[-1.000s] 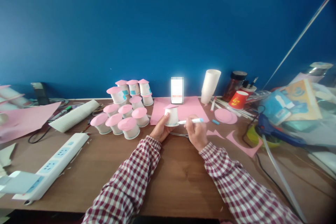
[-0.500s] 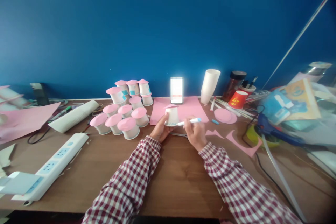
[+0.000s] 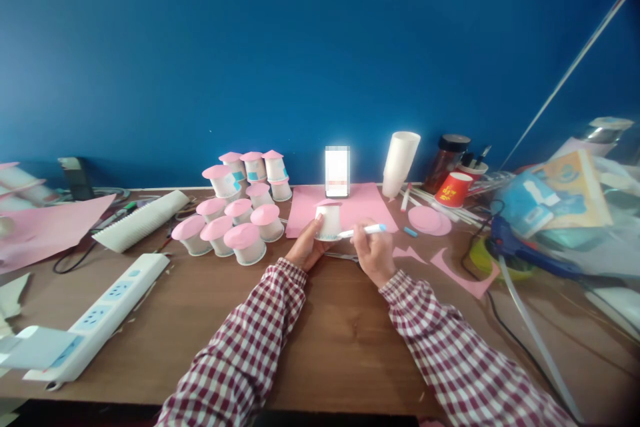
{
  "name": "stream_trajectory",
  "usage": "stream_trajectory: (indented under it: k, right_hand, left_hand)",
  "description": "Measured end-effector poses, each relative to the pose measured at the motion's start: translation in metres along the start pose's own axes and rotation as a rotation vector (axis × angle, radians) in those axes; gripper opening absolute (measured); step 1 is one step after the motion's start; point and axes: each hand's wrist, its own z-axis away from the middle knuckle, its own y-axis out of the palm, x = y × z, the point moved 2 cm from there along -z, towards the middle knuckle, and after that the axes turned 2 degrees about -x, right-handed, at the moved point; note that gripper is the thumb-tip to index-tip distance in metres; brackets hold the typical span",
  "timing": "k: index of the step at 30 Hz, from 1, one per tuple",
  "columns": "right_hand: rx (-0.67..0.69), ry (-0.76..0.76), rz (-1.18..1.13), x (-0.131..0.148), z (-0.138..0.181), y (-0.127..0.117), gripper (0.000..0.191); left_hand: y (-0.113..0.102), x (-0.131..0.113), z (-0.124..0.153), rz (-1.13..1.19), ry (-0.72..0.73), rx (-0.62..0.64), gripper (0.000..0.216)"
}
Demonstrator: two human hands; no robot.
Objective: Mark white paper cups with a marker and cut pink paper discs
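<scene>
While the left hand (image 3: pixel 305 247) grasps a paper cup (image 3: pixel 329 220) mid-frame, seemingly steadying it, the right hand (image 3: pixel 374 252) grips a marker (image 3: pixel 373 229).

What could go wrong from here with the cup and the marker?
The right hand holds the marker with its tip close to the cup; a slip could leave a stray mark. The loose blue cap might roll away. What look like scissors lie beside the left hand and could nick a finger.

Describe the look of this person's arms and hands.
The left sleeve and right sleeve are long and loose, checked in dark red and white, with gathered cuffs. The left hand and right hand wear no gloves.
</scene>
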Motion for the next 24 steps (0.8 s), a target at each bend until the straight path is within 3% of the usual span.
stream_trajectory:
  k: [15,24]
  right_hand:
    - [0.024,0.012,-0.016,-0.0009,-0.0005,0.0009,0.03]
    - [0.025,0.019,-0.033,0.0011,-0.0005,0.0007,0.031]
  left_hand:
    - [-0.0013,-0.0007,-0.0001,0.023,-0.019,-0.084,0.038]
    - [-0.0029,-0.0004,0.0015,-0.043,0.008,-0.015,0.039]
